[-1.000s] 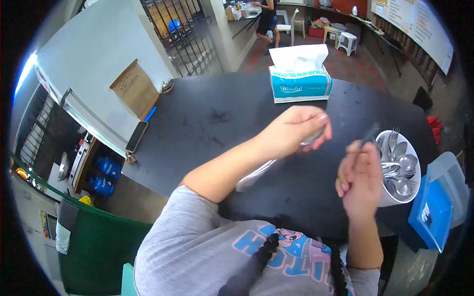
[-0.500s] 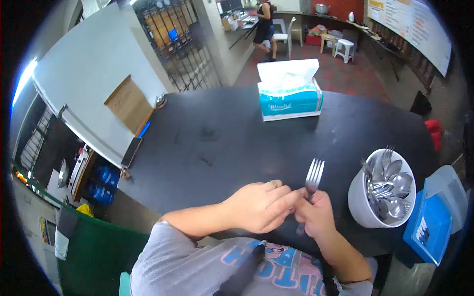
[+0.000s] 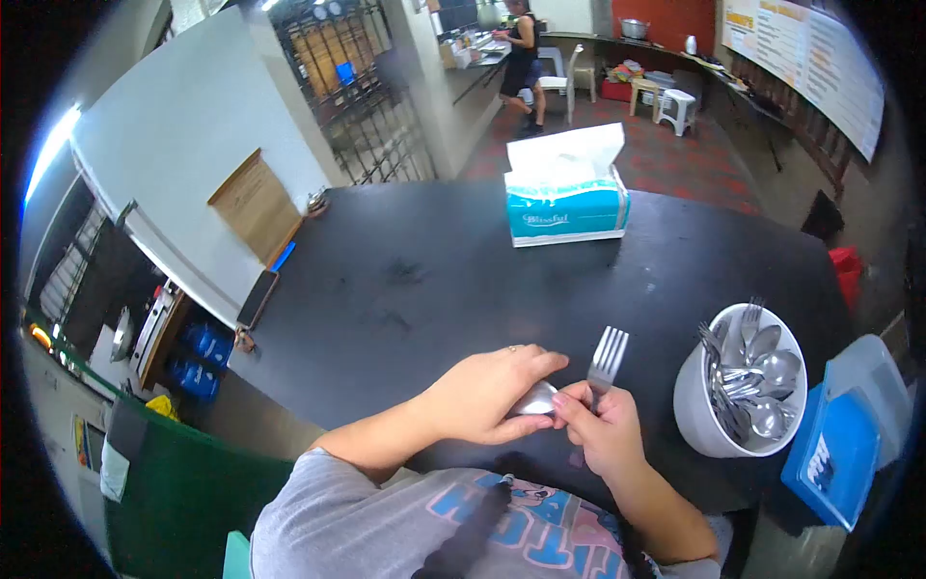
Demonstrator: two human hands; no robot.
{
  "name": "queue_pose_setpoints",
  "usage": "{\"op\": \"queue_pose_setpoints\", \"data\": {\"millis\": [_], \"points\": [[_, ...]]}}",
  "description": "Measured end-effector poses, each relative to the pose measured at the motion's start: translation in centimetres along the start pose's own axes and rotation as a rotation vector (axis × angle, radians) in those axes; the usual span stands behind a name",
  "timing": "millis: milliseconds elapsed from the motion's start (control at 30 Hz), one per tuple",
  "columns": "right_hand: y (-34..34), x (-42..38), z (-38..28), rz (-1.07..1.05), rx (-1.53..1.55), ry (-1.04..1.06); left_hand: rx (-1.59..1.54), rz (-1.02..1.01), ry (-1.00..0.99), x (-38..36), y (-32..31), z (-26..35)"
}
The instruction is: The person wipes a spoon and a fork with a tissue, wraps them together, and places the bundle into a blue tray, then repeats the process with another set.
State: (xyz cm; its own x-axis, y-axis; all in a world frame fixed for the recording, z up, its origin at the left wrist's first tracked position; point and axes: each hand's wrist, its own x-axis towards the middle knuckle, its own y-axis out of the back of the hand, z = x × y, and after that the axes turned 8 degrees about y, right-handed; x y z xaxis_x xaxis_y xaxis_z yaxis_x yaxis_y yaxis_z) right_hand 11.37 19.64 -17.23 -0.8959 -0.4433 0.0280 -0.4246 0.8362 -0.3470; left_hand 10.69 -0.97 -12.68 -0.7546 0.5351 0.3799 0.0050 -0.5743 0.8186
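Observation:
Upright in my right hand [image 3: 610, 429] is a metal fork [image 3: 607, 359], tines up, pinched near its neck by thumb and fingers. My left hand [image 3: 490, 394] is curled around a shiny spoon [image 3: 535, 399], whose rounded bowl shows between the thumb and fingers. The spoon's edge meets my right fingertips, and its handle is hidden. To the right of my hands stands a white tub [image 3: 691, 410] filled with spoons [image 3: 767, 417] and forks [image 3: 752, 315].
A blue plastic box [image 3: 847, 439] with a raised clear lid is beside the tub. Toward the back of the black table [image 3: 424, 289] stands a teal tissue pack [image 3: 567, 210]. A phone [image 3: 257, 297] lies by the left edge. A person [image 3: 522, 68] stands in the background.
My left hand has shifted slightly left and opened its grip enough to show the spoon's bowl. The fork has moved slightly left and lower in view.

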Motion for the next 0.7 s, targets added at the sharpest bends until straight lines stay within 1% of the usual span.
{"op": "queue_pose_setpoints", "data": {"millis": [33, 67, 100, 133, 167, 233, 267, 300, 333, 400, 467, 500, 567, 600, 633, 700], "points": [[-0.2, -0.2, -0.2, 0.021, -0.065, 0.062, -0.083, 0.068, 0.003, -0.1, -0.1, -0.3], [-0.4, -0.3, -0.4, 0.037, -0.129, 0.124, -0.074, 0.080, 0.027, -0.3, -0.1, -0.7], [-0.4, -0.3, -0.4, 0.005, -0.128, 0.111, -0.086, 0.011, 0.039, -0.7, -0.1, -1.1], [-0.1, -0.4, -0.4, 0.035, -0.192, 0.085, -0.098, -0.050, 0.056, -1.1, -0.1, -1.4], [0.1, -0.3, -0.4, 0.054, -0.264, 0.062, -0.083, -0.016, 0.093, -1.3, -0.2, -1.6], [-0.3, -0.2, -0.5, 0.071, -0.231, 0.029, -0.058, 0.058, -0.016, -1.5, -0.3, -2.0], [-0.9, -0.2, -0.9, 0.067, -0.277, 0.029, -0.055, 0.108, -0.068, -1.7, -0.6, -2.4], [-1.4, -0.2, -0.6, 0.103, -0.349, 0.083, -0.047, 0.153, -0.127, -1.9, -0.7, -2.9], [-1.4, -0.2, -0.4, 0.062, -0.352, 0.099, -0.014, 0.194, -0.075, -2.3, -0.6, -3.1], [-1.2, -0.4, 0.0, 0.014, -0.357, 0.109, -0.003, 0.199, -0.185, -3.0, -0.9, -3.1], [-0.8, -0.5, 0.2, -0.031, -0.469, 0.155, 0.030, 0.192, -0.140, -3.4, -1.2, -2.9], [-0.7, -0.4, 0.7, -0.042, -0.467, 0.153, 0.057, 0.171, -0.116, -3.5, -1.3, -2.9], [-0.5, 0.0, 1.8, -0.035, -0.609, 0.365, 0.078, 0.170, -0.109, -3.6, -1.3, -2.9], [-0.5, 0.0, 1.8, -0.039, -0.608, 0.319, 0.092, 0.165, -0.110, -3.7, -1.3, -2.9], [-0.7, -0.1, 1.5, -0.042, -0.608, 0.316, 0.091, 0.167, -0.106, -3.7, -1.3, -2.9], [-1.2, 0.0, 0.8, -0.071, -0.858, 0.381, 0.125, 0.143, -0.094, -3.7, -1.2, -2.9]]}}
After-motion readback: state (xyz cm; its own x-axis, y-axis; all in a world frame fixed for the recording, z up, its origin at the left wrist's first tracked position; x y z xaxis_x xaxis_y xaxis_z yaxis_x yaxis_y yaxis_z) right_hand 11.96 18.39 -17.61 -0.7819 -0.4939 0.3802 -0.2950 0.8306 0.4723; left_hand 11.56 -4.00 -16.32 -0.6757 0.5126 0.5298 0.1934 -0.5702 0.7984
